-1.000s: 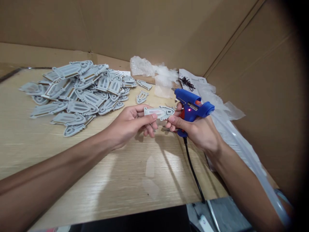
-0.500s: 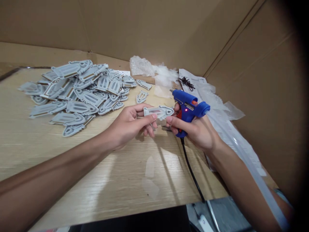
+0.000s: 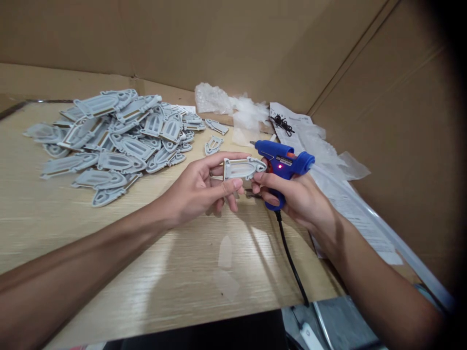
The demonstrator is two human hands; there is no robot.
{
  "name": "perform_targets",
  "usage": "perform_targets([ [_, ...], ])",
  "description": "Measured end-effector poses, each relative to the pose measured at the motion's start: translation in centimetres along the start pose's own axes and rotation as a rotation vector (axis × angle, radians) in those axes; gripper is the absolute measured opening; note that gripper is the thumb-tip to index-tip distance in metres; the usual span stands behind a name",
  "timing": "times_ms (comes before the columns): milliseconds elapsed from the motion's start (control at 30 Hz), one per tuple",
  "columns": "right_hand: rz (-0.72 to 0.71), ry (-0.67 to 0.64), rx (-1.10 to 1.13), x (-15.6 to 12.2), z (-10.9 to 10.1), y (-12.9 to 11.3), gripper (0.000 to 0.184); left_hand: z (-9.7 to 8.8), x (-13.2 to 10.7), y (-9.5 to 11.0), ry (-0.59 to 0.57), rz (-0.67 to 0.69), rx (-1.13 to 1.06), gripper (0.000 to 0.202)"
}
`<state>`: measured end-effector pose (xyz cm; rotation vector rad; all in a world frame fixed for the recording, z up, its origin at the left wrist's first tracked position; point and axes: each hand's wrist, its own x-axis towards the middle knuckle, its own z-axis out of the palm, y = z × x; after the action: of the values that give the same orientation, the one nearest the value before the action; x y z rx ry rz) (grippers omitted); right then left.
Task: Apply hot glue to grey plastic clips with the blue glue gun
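A blue hot glue gun (image 3: 288,158) with a glowing red light is gripped in my right hand (image 3: 301,194). Its nozzle points up and to the left. The thumb and a finger of that hand also touch the pointed end of a small grey boat-shaped plastic piece (image 3: 242,168). My left hand (image 3: 199,189) holds the blunt end of this piece, its thumb at the lower edge and its fingers behind. The piece has a raised rim and a long slot. Part of the gun's handle is hidden by my right fingers.
A heap of similar grey pieces (image 3: 124,165) lies on the left of the wooden table (image 3: 189,272). Two loose pieces lie near my left hand. Crumpled plastic wrap (image 3: 213,99) and papers are behind and right. Cardboard walls enclose the table; the gun's cord (image 3: 292,262) runs off the front.
The grey plastic piece has shifted slightly right and turned a little in my fingers. The glue gun has moved slightly left and down, closer to the piece.
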<state>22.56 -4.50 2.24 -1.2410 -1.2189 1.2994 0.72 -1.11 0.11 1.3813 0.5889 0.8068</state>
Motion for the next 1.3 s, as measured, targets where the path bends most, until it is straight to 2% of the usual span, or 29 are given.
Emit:
perform_targets([
  [267, -0.060, 0.057, 0.092, -0.2, 0.1, -0.1, 0.043, 0.3, 0.3, 0.4, 0.042, -0.057, -0.044, 0.064],
  [500, -0.033, 0.086, 0.028, 0.1, 0.3, 0.1, 0.057, 0.0, 0.3, 0.2, -0.034, -0.017, -0.037, 0.069],
  [567, -0.056, 0.105, -0.031, 0.2, 0.0, 0.4, 0.057, 0.0, 0.5, 0.0, -0.040, -0.004, -0.074, 0.063],
  [667, -0.142, 0.154, -0.206, 0.3, -1.0, 0.5, 0.053, -0.2, 0.8, -0.2, 0.028, -0.011, -0.186, 0.052],
  [733, -0.174, 0.112, -0.239, 0.3, -1.7, 0.2, 0.056, -0.8, 1.0, -0.3, 0.048, -0.054, -0.278, 0.041],
  [767, -0.174, 0.061, -0.218, 0.3, -1.9, 0.1, 0.056, -1.2, 1.1, -0.4, 0.018, -0.084, -0.314, 0.037],
  [900, -0.129, -0.126, -0.154, 0.1, -2.2, 0.2, 0.054, -3.1, 1.5, -0.6, -0.215, -0.156, -0.359, 0.030],
  [967, -0.116, -0.155, -0.150, -0.1, -1.9, 0.7, 0.053, -3.7, 1.6, -0.8, -0.265, -0.154, -0.360, 0.030],
  [1167, -0.085, -0.155, 0.032, -0.3, -1.1, 1.7, 0.055, -4.6, 1.8, -0.7, -0.266, -0.180, -0.344, 0.043],
  [1300, -0.028, -0.201, 0.078, 0.0, -0.9, 1.7, 0.056, -4.7, 1.8, -0.7, -0.283, -0.170, -0.343, 0.035],
])
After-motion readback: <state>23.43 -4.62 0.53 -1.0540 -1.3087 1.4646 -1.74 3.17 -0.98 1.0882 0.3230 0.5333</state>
